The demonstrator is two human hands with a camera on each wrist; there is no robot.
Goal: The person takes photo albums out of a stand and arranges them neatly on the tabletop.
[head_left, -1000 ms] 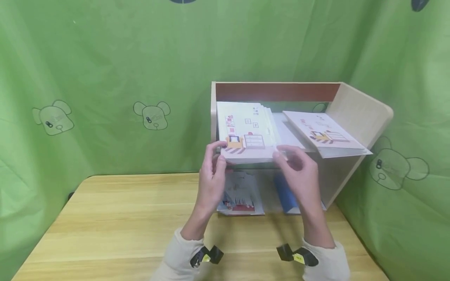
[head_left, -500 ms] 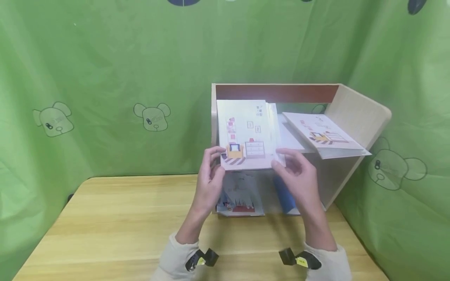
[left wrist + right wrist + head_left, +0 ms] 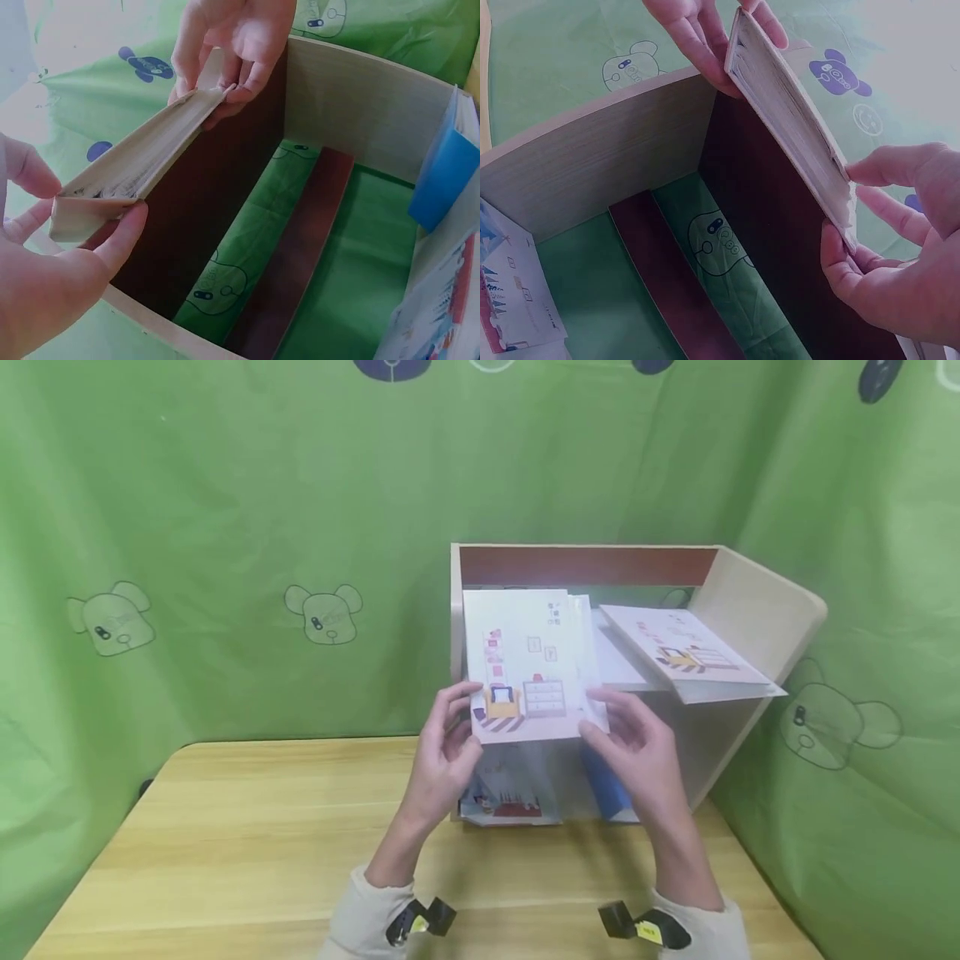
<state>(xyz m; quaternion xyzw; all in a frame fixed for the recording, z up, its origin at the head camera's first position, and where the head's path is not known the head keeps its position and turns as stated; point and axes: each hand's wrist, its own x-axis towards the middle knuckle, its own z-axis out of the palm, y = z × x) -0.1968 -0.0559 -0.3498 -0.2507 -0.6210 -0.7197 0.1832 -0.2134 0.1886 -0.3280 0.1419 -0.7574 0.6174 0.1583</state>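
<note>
A white book (image 3: 528, 660) has an armchair and a chest of drawers on its cover. Its face is turned up toward the head camera, over the left part of the shelf's upper board. My left hand (image 3: 441, 764) pinches its lower left corner between thumb and fingers. At the lower right corner my right hand (image 3: 637, 747) grips it the same way. Both wrist views show the page edges of the book (image 3: 142, 154) between its covers. A matching book (image 3: 686, 647) lies slanted on the upper board at the right, its near corner jutting past the edge.
The wooden shelf unit (image 3: 761, 593) stands at the table's back right. On its lower level are an illustrated book (image 3: 510, 797), partly covered by the held one, and a blue book (image 3: 609, 789). Green curtain (image 3: 262, 510) surrounds the wooden table (image 3: 247, 827).
The held book has tipped to face the head camera more fully and come lower and nearer. Both hands have lowered with it, keeping their hold. The slanted book stays in place.
</note>
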